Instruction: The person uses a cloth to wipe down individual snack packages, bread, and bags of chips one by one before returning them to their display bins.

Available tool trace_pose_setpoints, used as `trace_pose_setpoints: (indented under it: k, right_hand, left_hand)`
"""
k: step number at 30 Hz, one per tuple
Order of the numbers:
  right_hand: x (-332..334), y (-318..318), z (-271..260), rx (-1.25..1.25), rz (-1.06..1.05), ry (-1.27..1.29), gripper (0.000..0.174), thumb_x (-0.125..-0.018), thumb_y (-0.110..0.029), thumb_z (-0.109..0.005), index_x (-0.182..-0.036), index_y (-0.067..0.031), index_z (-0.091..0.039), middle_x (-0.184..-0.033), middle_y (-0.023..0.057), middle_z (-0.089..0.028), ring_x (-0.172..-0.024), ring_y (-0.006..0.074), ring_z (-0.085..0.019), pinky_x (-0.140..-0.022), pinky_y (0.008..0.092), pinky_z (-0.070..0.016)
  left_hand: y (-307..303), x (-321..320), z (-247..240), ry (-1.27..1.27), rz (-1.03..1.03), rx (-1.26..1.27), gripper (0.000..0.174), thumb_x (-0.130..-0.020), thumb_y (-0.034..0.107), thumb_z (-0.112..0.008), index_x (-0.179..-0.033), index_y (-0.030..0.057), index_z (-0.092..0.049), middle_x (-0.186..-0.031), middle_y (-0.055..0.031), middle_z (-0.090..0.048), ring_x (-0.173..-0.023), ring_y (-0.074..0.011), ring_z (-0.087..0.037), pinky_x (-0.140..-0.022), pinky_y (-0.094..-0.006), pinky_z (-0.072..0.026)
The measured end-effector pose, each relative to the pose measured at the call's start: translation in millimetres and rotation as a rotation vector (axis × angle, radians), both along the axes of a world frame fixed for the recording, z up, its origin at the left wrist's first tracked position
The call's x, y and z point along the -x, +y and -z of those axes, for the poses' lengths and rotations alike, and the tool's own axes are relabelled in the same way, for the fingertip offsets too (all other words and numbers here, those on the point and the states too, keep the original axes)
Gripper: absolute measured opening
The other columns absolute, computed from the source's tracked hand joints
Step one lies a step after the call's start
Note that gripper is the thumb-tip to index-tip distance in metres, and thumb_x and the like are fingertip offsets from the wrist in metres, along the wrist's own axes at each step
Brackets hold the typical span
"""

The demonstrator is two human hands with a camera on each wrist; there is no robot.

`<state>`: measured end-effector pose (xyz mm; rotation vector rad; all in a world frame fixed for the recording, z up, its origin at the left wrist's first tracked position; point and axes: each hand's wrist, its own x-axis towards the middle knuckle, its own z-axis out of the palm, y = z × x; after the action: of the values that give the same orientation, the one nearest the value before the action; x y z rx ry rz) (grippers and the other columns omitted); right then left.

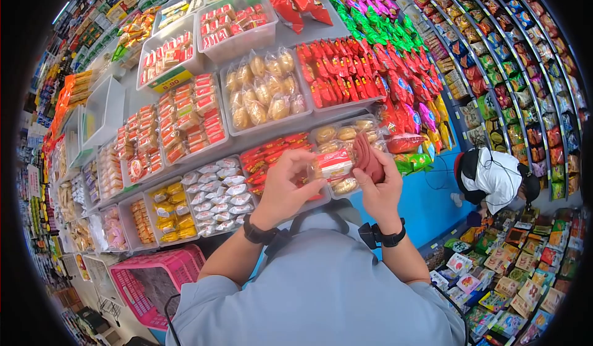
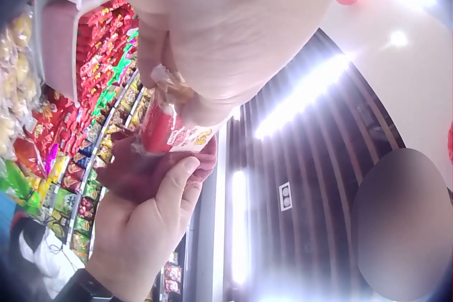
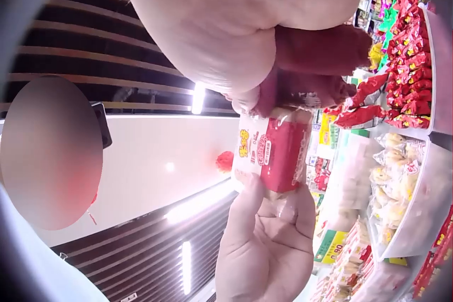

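Observation:
My left hand (image 1: 285, 188) pinches one end of a wrapped snack packet (image 1: 334, 163), clear film with a red and white label, between thumb and fingers. A folded dark red cloth (image 1: 369, 158) is gripped in my right hand (image 1: 381, 185), its thumb lying along the front. The cloth meets the packet's other end, as the right wrist view shows with the packet (image 3: 272, 150) just below the cloth (image 3: 311, 61). Both hands are held in front of the chest, above bins of packaged snacks.
Below and ahead are clear bins of round wrapped buns (image 1: 262, 90), red packets (image 1: 336, 74) and white packets (image 1: 217, 191). A pink basket (image 1: 157, 266) stands at lower left. Another person in a white top (image 1: 491, 176) bends down at right, near stocked shelves (image 1: 513, 68).

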<state>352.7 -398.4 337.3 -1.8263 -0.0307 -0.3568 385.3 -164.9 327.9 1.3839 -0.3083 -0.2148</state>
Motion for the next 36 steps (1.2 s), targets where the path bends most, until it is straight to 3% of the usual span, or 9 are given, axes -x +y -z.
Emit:
trace_pose_setpoints:
  k: [5,9,12,15,21,24,27,30,36]
  right_hand:
    - [0.5,-2.8,-4.2,-0.159,0.005,0.103,0.049,-0.097,-0.008,-0.080,-0.141,0.0022,-0.062,-0.128,0.0099,-0.071,-0.118,0.0155,-0.067,-0.102,0.0329,-0.0542]
    - [-8.2,-6.5,17.3,-0.619,-0.008,-0.032,0.052,-0.112,-0.029,-0.063,-0.152,0.0033,-0.052,-0.142,0.0109,-0.065,-0.129,0.0173,-0.063,-0.111,0.0343,-0.0498]
    - [-4.9,5.3,-1.7,-0.873,-0.130,0.025,0.057,-0.114,-0.031,-0.060,-0.157,0.0046,-0.047,-0.150,0.0137,-0.061,-0.136,0.0203,-0.060,-0.115,0.0357,-0.0470]
    - [1.5,7.1,1.2,-0.535,-0.258,0.127,0.061,-0.113,-0.029,-0.062,-0.159,0.0064,-0.044,-0.156,0.0155,-0.057,-0.140,0.0219,-0.058,-0.118,0.0366,-0.0447]
    - [1.9,-2.9,-6.2,-0.212,-0.147,0.089,0.057,-0.104,-0.013,-0.072,-0.154,0.0050,-0.052,-0.145,0.0148,-0.065,-0.132,0.0202,-0.064,-0.111,0.0350,-0.0509]
    - [2.7,-4.5,0.0,-0.234,-0.080,0.087,0.049,-0.101,-0.008,-0.074,-0.146,0.0033,-0.058,-0.134,0.0125,-0.069,-0.124,0.0185,-0.067,-0.104,0.0331,-0.0547]
    - [2.2,-2.2,-0.8,-0.115,0.024,0.030,0.042,-0.103,-0.018,-0.077,-0.136,0.0027,-0.061,-0.126,0.0091,-0.071,-0.116,0.0149,-0.067,-0.099,0.0300,-0.0555]
    - [4.5,2.0,3.0,-0.269,0.084,0.150,0.037,-0.103,-0.015,-0.076,-0.133,0.0015,-0.062,-0.123,0.0070,-0.069,-0.110,0.0132,-0.067,-0.096,0.0289,-0.0553]
    - [2.9,-1.8,9.2,-0.121,0.132,0.055,0.035,-0.104,-0.011,-0.070,-0.136,0.0003,-0.061,-0.128,0.0105,-0.067,-0.117,0.0163,-0.065,-0.099,0.0313,-0.0540]
  left_hand:
    - [4.5,-1.0,-9.2,0.089,0.030,0.013,0.055,-0.091,-0.005,-0.081,-0.136,0.0081,-0.052,-0.121,-0.0064,-0.069,-0.109,-0.0134,-0.070,-0.091,-0.0292,-0.0573]
    - [2.1,-0.8,-7.6,0.087,0.013,0.096,0.056,-0.091,-0.005,-0.081,-0.137,0.0085,-0.051,-0.118,-0.0061,-0.070,-0.103,-0.0118,-0.070,-0.086,-0.0279,-0.0570]
    - [3.8,-0.4,-8.0,0.079,0.055,0.078,0.053,-0.094,-0.002,-0.078,-0.139,0.0053,-0.051,-0.128,-0.0116,-0.072,-0.116,-0.0168,-0.071,-0.101,-0.0351,-0.0575]
    - [1.6,-1.1,-0.4,0.087,0.072,0.074,0.053,-0.094,-0.001,-0.079,-0.139,0.0049,-0.051,-0.128,-0.0120,-0.072,-0.115,-0.0169,-0.071,-0.099,-0.0349,-0.0583]
    - [-0.6,-3.0,-0.1,0.102,0.060,0.075,0.056,-0.093,-0.006,-0.079,-0.139,0.0089,-0.051,-0.131,-0.0081,-0.068,-0.120,-0.0157,-0.068,-0.096,-0.0307,-0.0574]
    - [-2.4,-3.6,-0.5,0.120,0.066,0.094,0.057,-0.092,-0.002,-0.082,-0.140,0.0085,-0.051,-0.132,-0.0090,-0.068,-0.121,-0.0173,-0.069,-0.100,-0.0323,-0.0572]
    - [-9.1,-4.2,1.3,0.057,0.020,0.109,0.060,-0.092,0.002,-0.082,-0.143,0.0041,-0.052,-0.129,-0.0132,-0.072,-0.118,-0.0174,-0.070,-0.101,-0.0359,-0.0585]
    - [-13.8,-6.3,-0.7,-0.033,0.073,0.070,0.064,-0.091,0.006,-0.084,-0.147,0.0058,-0.053,-0.131,-0.0122,-0.071,-0.120,-0.0188,-0.069,-0.104,-0.0380,-0.0572]
    - [-10.2,-8.3,-32.9,0.155,0.158,-0.166,0.075,-0.089,0.009,-0.089,-0.155,0.0028,-0.052,-0.139,-0.0111,-0.068,-0.124,-0.0190,-0.068,-0.107,-0.0359,-0.0543]
